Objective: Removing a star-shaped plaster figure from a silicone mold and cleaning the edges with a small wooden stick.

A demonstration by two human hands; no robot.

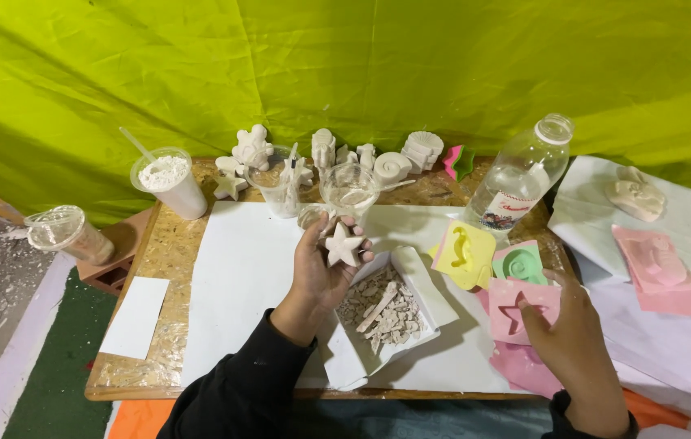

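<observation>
My left hand (318,268) is raised over the table and grips a white plaster star (342,245), palm up. Just right of and below it lies an open white paper tray (424,284) full of broken plaster bits. My right hand (570,329) rests on a pink star-shaped mould (514,306) at the right of the table, with fingers on its edge. A yellow mould (465,254) and a green mould (520,263) lie just beyond it.
Along the back stand several white plaster figures (253,149), a shell cast (392,167), a cup of white powder (170,183), a clear glass (351,189) and a plastic bottle (522,175). Pink moulds (652,258) lie on white cloth at right. Green fabric hangs behind.
</observation>
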